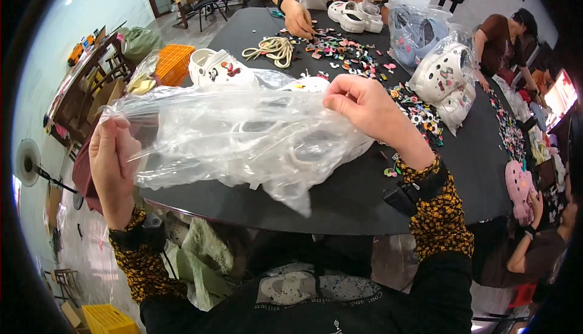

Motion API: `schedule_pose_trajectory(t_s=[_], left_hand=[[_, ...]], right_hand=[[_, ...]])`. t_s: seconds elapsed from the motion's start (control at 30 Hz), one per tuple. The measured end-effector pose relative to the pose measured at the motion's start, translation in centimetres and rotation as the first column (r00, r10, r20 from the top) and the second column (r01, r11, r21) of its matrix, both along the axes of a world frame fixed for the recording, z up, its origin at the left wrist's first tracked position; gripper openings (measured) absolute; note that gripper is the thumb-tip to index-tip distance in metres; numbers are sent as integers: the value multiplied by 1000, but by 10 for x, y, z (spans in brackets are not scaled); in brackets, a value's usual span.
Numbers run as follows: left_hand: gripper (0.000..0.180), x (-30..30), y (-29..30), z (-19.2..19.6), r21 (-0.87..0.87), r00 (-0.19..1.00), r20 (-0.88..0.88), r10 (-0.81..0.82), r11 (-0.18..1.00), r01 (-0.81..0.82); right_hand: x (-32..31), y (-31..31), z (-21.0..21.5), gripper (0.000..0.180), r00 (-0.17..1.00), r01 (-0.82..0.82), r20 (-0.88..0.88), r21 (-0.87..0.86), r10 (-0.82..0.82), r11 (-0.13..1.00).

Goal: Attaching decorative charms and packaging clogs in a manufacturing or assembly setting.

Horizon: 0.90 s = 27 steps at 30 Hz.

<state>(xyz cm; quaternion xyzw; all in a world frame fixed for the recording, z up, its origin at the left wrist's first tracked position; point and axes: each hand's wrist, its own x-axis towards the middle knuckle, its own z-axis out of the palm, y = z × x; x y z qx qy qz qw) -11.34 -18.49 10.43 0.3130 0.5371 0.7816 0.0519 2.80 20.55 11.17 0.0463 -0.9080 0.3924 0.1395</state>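
A crumpled clear plastic bag (237,146) is stretched between my two hands above the table's near edge. My left hand (112,161) pinches its left end, fingers closed. Thumb and fingers of my right hand (367,109) grip the upper right edge. Pale curved shapes show through the film; whether they lie inside or behind it I cannot tell. Just beyond the bag stands a white clog (221,70) decorated with small charms. Part of another white shoe (306,84) shows above the bag's edge, mostly hidden.
Colourful shoe charms (349,48) spread across the dark table (267,24), near a coil of cream cord (273,50). Bagged white clogs (446,76) sit at right, beside bagged blue-grey clogs (416,33). Across the table, a person's hand (297,19) touches charms. Other people work at right.
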Motion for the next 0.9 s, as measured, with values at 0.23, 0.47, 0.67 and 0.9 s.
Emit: schedule_pose_trajectory(t_s=[0.23, 0.47, 0.67, 0.9], left_hand=[[32, -25, -31, 5, -14, 898, -16, 440, 898, -441], [88, 50, 35, -15, 125, 193, -850, 489, 545, -829], [75, 37, 69, -46, -201, 537, -742, 403, 630, -750], [24, -20, 3, -36, -167, 742, -317, 591, 735, -657]], right_hand=[[-43, -22, -11, 23, 992, 1, -123, -268, -36, 963], [-85, -54, -15, 21, 998, 23, -27, -743, -64, 669], [-86, -102, 17, 18, 990, -130, -88, -859, 106, 496], [-97, -86, 23, 17, 982, -186, -163, -753, 96, 632]])
